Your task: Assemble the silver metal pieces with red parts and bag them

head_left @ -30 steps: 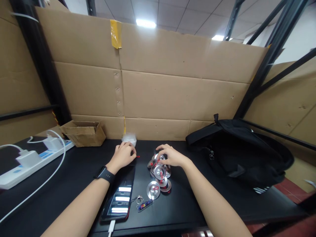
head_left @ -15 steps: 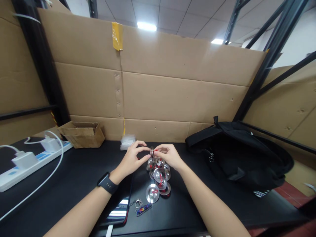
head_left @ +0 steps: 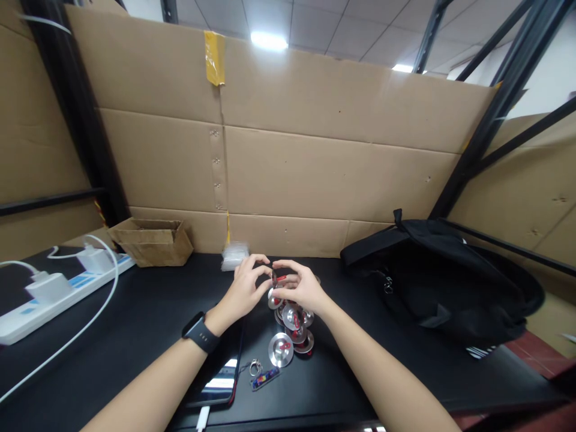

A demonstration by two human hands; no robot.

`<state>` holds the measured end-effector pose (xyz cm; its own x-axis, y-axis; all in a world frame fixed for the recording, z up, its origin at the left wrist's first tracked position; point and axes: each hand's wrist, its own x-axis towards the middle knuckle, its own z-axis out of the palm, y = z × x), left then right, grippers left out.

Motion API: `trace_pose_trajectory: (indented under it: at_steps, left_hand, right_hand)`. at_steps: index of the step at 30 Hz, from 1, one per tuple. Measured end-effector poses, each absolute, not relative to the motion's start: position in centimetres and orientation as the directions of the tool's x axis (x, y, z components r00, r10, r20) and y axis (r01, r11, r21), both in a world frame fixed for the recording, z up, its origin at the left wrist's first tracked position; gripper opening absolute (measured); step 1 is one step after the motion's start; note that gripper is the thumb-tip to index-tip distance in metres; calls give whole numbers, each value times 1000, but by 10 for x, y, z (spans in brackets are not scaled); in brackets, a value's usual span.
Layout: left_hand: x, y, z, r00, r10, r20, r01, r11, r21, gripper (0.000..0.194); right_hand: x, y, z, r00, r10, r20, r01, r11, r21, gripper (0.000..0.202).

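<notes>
A small metal finger cymbal (head_left: 274, 277) with a red loop is held edge-on above a pile of similar ones. My left hand (head_left: 247, 285) pinches its left side between thumb and fingers. From the right, my right hand (head_left: 299, 285) has its fingertips on the same cymbal, with the red loop between its fingers. Below lie several shiny finger cymbals (head_left: 291, 318), overlapping, with red loops on their domes. One cymbal (head_left: 281, 350) rests at the near end of the pile. My right hand hides part of the heap.
A phone (head_left: 211, 384) on a white cable lies under my left forearm, beside a keyring with a colourful tag (head_left: 265, 378). A power strip (head_left: 81, 288) and a small cardboard box (head_left: 153, 246) are at left; clear plastic bags (head_left: 234, 257) at back; a black backpack (head_left: 445, 282) at right.
My right hand has shifted its fingers up and leftward around the cymbal, now covering more of the pile. My left hand keeps its place. The view has tilted slightly.
</notes>
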<state>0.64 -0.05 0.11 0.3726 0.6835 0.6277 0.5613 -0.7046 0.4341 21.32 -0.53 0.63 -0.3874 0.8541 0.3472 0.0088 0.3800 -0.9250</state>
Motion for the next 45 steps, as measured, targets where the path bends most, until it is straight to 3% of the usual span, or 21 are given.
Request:
trace_pose_trajectory:
  at_steps: [5, 9, 13, 15, 17, 21, 28, 32, 34, 37, 41, 45]
  left_hand:
    - [2, 5, 0, 434, 683, 587, 623, -699, 353, 13]
    - [-23, 22, -3, 403, 747, 528, 759, -596, 264, 11]
    - [-52, 40, -11, 402, 831, 384, 821, -513, 252, 10]
    - [-61, 44, -13, 407, 851, 332, 828, -497, 258, 6]
    - [-64, 46, -14, 417, 857, 302, 829, -495, 260, 4]
    - [-62, 47, -16, 436, 844, 313, 814, -518, 262, 5]
    - [-54, 51, -27, 475, 821, 318, 781, -560, 277, 17]
    - [-51, 52, -28, 468, 816, 341, 786, -560, 263, 11]
    - [-51, 52, -26, 456, 823, 338, 799, -546, 251, 11]
    - [-51, 48, -21, 440, 826, 352, 813, -533, 234, 11]
    - [-43, 38, -12, 452, 795, 404, 779, -573, 256, 16]
    - [-29, 26, -5, 566, 733, 378, 667, -676, 312, 16]
  right_hand:
    - [215, 2, 0, -387, 847, 364, 119, 437, -891, 59]
    - [234, 17, 1, -235, 886, 399, 343, 460, -819, 53]
    - [272, 36, 6, -101, 882, 459, 728, 380, -570, 50]
    - [290, 42, 7, -92, 929, 358, 868, 251, -429, 43]
    - [302, 45, 5, -82, 958, 275, 906, 187, -380, 37]
    - [309, 47, -3, -57, 981, 187, 934, 119, -337, 34]
    - [311, 48, -3, -92, 984, 154, 940, 137, -311, 34]
    - [299, 41, 4, -208, 959, 192, 914, 261, -312, 21]
    - [284, 34, 8, -331, 914, 237, 862, 395, -319, 26]
    - [260, 20, 14, -603, 745, 284, 662, 667, -342, 29]
    - [242, 6, 17, -693, 684, 227, 607, 724, -329, 35]
    - [240, 4, 15, -697, 687, 206, 610, 719, -333, 27]
